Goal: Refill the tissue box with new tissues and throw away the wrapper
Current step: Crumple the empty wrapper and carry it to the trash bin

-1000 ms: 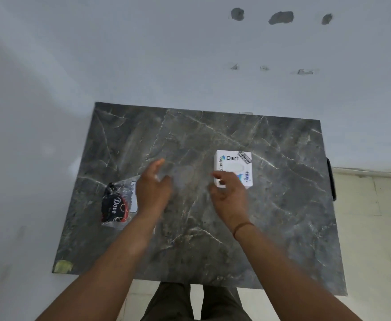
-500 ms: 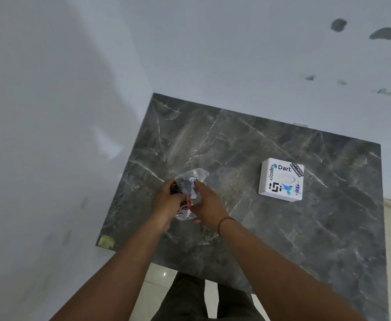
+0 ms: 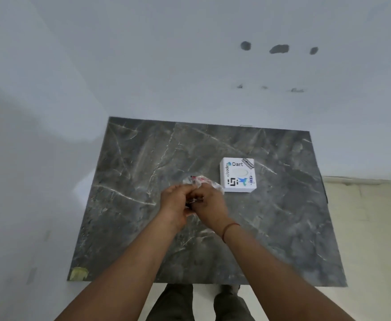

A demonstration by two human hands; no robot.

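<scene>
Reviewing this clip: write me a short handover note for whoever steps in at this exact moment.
Left hand and right hand: both closed on the clear plastic tissue pack, held together above the marble table.
White sticker-covered tissue box: on the table just right of the hands, untouched, lid closed.
Done: pack picked up.
Left: open the wrapper, load the tissues into the box, bin the wrapper. No bin in view.

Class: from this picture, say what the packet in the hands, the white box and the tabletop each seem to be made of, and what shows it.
Packet: thin clear plastic film, glossy; it crinkles and glints between the left hand and right hand.
White box: probably matte card or plastic, stickered; smooth, sharp-edged.
Tabletop: dark grey marble or a marble-look surface with pale veins.
</scene>
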